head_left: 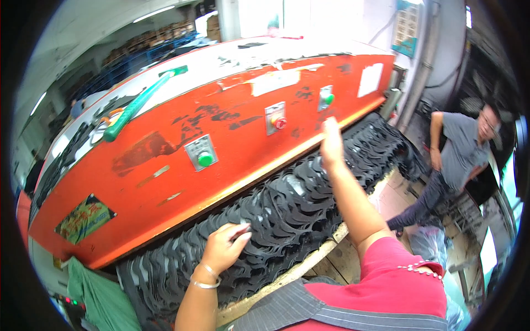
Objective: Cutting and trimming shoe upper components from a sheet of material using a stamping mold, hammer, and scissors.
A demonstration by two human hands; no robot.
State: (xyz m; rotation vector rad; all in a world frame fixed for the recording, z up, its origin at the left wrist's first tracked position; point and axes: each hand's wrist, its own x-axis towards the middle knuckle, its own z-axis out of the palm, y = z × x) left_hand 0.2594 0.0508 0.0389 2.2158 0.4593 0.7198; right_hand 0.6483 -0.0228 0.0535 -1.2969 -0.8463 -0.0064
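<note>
Black sheet material (pixel 276 215), cut into rows of curved, wavy pieces, lies along the bed of a large orange machine (pixel 232 132). Over its near-left part is my left hand (pixel 223 248), a silver bangle at the wrist. Its thumb and fingers are drawn together, and a small dark bit shows between them, too small to name. My right hand (pixel 332 146) is raised at the machine's front, fingers stretched upward, just below a green push button (pixel 329 99). Whether a fingertip touches the panel I cannot tell. Nothing shows in that hand.
A red button (pixel 280 123) and another green button (pixel 205 159) sit on the machine's front. A green-handled hammer (pixel 138 107) rests on its top edge. Green cloth (pixel 102 298) hangs at lower left. Another person (pixel 461 143) stands at right near clear plastic bags (pixel 428 241).
</note>
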